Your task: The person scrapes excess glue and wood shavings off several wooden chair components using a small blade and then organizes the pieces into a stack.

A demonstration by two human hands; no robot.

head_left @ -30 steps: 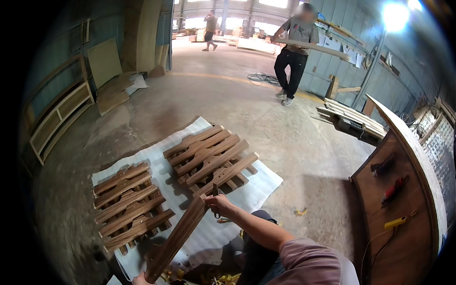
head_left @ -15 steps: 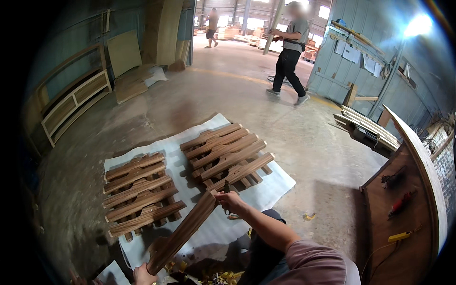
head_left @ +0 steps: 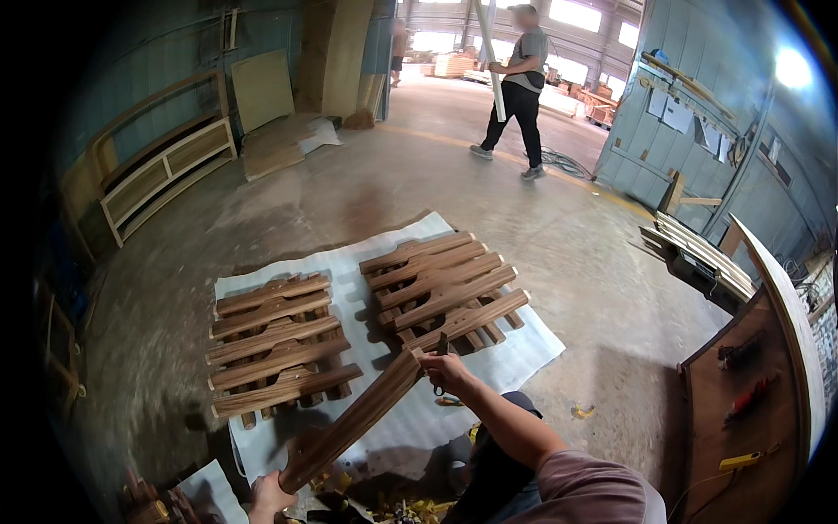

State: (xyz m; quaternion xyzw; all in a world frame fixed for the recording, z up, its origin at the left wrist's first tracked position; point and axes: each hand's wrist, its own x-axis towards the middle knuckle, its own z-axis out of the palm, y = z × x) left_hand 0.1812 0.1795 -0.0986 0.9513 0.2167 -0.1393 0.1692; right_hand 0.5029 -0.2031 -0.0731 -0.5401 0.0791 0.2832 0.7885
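Note:
A long shaped wooden rail (head_left: pixel 353 424) with a brown grain slants across in front of me. My left hand (head_left: pixel 271 496) is closed around its lower near end. My right hand (head_left: pixel 445 374) is closed at the far end, gripping a slim dark hand tool (head_left: pixel 443 343) with a ring at its lower end; its exact kind is not clear. That hand is right beside the rail's pale end face. Beyond lie two stacks of similar rails, a left stack (head_left: pixel 284 354) and a right stack (head_left: pixel 449 284), on a white sheet (head_left: pixel 524 358).
At right stands a brown wooden panel (head_left: pixel 742 384) bearing a red-handled tool (head_left: pixel 748 397) and a yellow tool (head_left: pixel 740 460). Behind it are stacked pale boards (head_left: pixel 703 253). A person (head_left: pixel 519 87) carries a long board near the doorway. Yellow scraps (head_left: pixel 410 511) lie below me.
My view has shifted, so the scene sits farther right. The person at the doorway has walked left with the board. Both my hands keep their grip, with the rail at about the same slant.

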